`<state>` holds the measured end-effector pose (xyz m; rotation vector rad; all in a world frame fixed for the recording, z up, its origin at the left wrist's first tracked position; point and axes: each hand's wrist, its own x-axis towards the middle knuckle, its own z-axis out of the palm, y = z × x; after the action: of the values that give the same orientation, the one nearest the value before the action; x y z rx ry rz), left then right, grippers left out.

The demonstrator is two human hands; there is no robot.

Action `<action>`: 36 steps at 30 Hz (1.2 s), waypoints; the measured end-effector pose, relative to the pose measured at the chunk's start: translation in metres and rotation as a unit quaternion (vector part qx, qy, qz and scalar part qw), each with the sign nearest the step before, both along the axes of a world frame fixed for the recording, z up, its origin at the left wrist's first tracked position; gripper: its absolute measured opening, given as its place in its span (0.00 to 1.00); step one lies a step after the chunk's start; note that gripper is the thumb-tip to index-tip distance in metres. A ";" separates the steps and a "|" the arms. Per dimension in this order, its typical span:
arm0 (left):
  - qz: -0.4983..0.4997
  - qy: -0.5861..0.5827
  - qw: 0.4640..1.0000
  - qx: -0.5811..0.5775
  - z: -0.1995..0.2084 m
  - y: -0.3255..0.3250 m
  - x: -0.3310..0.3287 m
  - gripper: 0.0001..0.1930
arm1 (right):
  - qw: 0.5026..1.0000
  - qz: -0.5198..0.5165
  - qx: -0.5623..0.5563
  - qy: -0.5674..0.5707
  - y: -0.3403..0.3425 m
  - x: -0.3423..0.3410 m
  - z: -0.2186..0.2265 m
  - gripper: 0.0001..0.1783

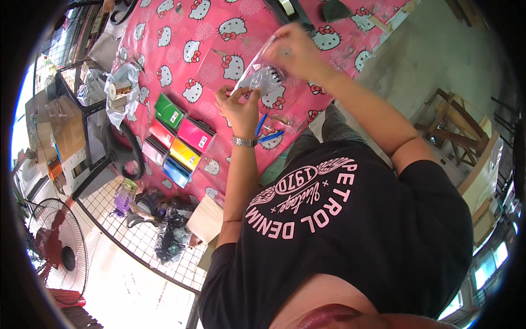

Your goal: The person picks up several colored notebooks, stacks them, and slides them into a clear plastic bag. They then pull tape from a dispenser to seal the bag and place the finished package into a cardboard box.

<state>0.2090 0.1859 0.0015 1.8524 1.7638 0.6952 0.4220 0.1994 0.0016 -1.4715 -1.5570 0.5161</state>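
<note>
A clear plastic bag stretches between my two hands over the pink patterned tablecloth. My left hand, with a metal watch at the wrist, pinches its near end. My right hand, a little blurred, is closed at the bag's far edge. A pale patch with dark stripes shows through the plastic; I cannot tell whether it lies inside or beneath. Two blue pens rest just right of my left wrist. To the left lie several spiral notebooks, among them a green one, a pink one and a yellow one.
A tape dispenser stands at the table's far side, beside a dark lump. On the left are a white plastic bag with a roll in it, and a black chair part. A fan stands lower left; a wooden chair is at right.
</note>
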 end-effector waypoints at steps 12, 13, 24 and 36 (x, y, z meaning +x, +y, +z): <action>-0.141 -0.047 0.981 -0.123 0.011 0.040 -0.015 0.18 | 0.852 -0.093 -0.197 0.476 -0.031 0.060 -0.062 0.05; -0.132 -0.079 0.978 -0.143 0.010 0.039 -0.013 0.18 | 0.778 -0.089 -0.271 0.560 -0.042 0.063 -0.067 0.04; -0.043 -0.314 0.929 -0.189 -0.022 0.028 -0.013 0.13 | 0.802 0.527 -0.254 -0.118 0.104 -0.025 0.034 0.25; 0.026 -0.240 0.970 -0.041 -0.033 -0.012 -0.035 0.21 | 0.934 0.281 -0.065 -0.210 0.053 -0.031 -0.009 0.32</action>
<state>0.1736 0.1735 -0.0318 1.4321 1.4988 0.9787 0.3906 0.2521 -0.0073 -1.2698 -2.3506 0.6674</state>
